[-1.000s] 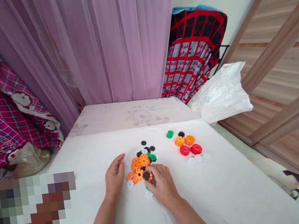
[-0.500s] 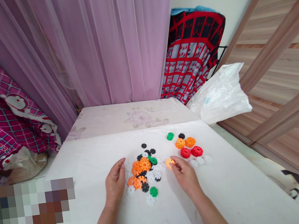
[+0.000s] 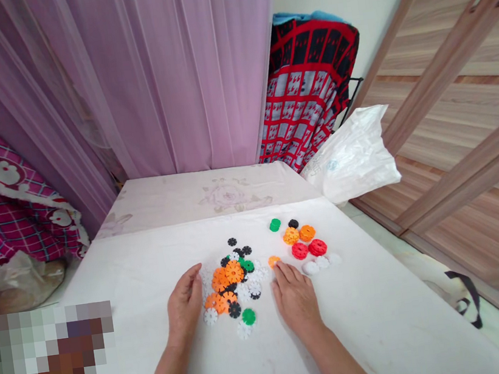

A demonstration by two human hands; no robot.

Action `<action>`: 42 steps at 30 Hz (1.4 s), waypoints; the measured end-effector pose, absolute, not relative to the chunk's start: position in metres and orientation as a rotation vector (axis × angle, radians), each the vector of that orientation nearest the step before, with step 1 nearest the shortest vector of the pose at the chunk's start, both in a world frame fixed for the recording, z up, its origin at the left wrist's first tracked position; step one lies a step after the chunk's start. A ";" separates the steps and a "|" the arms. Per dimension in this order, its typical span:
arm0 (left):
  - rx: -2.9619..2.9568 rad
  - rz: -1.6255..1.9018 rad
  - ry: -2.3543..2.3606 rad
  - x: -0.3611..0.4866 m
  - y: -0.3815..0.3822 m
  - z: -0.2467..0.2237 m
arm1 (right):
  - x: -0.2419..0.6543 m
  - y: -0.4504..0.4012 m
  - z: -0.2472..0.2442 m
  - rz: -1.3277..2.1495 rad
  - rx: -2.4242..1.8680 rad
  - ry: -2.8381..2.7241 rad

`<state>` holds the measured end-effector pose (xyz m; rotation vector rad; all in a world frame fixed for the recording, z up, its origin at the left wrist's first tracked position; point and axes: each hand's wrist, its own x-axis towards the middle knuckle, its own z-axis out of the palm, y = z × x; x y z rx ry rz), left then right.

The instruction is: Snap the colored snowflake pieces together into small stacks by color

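At the left edge of a mixed pile of notched plastic discs, my left hand [image 3: 185, 306] rests on its side, loosely curved and open, with nothing seen in it. My right hand [image 3: 297, 296] is palm down right of the pile, fingers stretched forward. Its fingertips touch a single orange disc [image 3: 274, 261], partly covered by them; the thumb is apart from it. The pile holds orange discs [image 3: 234, 272], black discs [image 3: 234, 310], white discs [image 3: 211, 316] and a green disc [image 3: 249, 316] near its front.
Beyond my right hand lie sorted groups: green discs [image 3: 275, 225], a black disc [image 3: 293, 223], orange discs [image 3: 307, 232], red discs [image 3: 317, 247] and white discs [image 3: 311, 268]. A white cloth [image 3: 147, 249] covers the table. A white plastic bag [image 3: 351, 158] stands at the right edge.
My right hand has turned from a pinch on the orange disc to palm down, fingertips on it. The left hand stays beside the pile. The whole view has shifted slightly.
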<state>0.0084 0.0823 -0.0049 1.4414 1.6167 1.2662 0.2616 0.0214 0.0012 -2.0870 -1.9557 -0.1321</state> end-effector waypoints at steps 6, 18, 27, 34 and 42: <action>1.448 1.250 1.624 0.007 0.082 -0.007 | 0.252 0.065 0.012 -0.108 -2.285 -1.871; 1.476 1.226 1.642 0.007 0.081 -0.004 | 0.253 0.048 -0.004 -0.220 -2.101 -1.818; 1.492 1.254 1.626 0.007 0.081 -0.007 | 0.255 0.079 -0.006 -0.269 -2.074 -1.709; 1.501 1.273 1.621 0.008 0.082 -0.006 | 0.233 0.065 0.005 0.015 -1.505 -1.841; 1.502 1.266 1.615 0.008 0.082 -0.007 | 0.200 0.069 0.018 0.259 -1.510 -1.928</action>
